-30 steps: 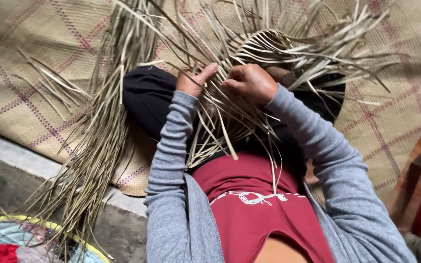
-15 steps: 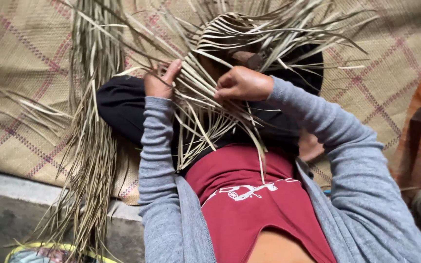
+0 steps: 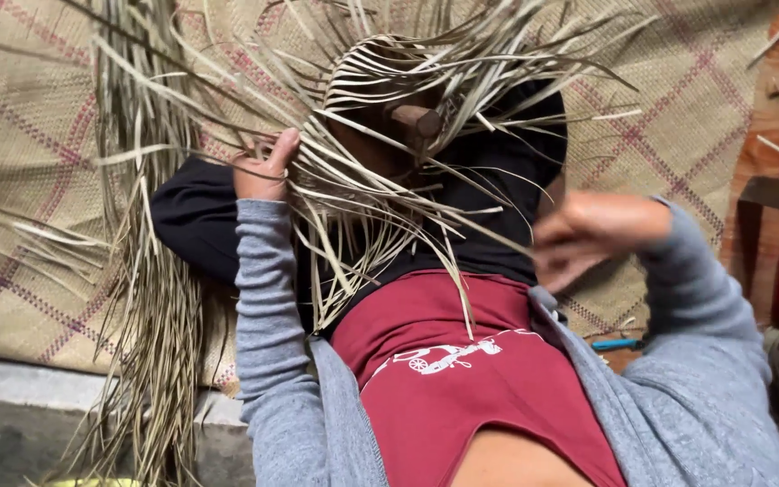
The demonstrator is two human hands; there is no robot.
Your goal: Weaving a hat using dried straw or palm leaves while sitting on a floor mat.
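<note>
Dried palm strips [image 3: 380, 180], half-woven, fanned over lap on black trousers [image 3: 498, 198]. Left hand [image 3: 263, 167] pinching strands at left edge, same hold as moment ago. Right hand [image 3: 588, 236] now off weave, drawn back rightward, blurred, grip impossible to tell. Straw mat [image 3: 29, 162] beneath. Suggests strand pulled through.

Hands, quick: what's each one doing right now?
Left hand: closed on the dry straw strips.
Right hand: blurred, off the weave; grip cannot be told.

Soft, even daylight is filling the scene, casting no hard shadows or glare. The right hand [image 3: 588, 236] is smearing with motion blur.
</note>
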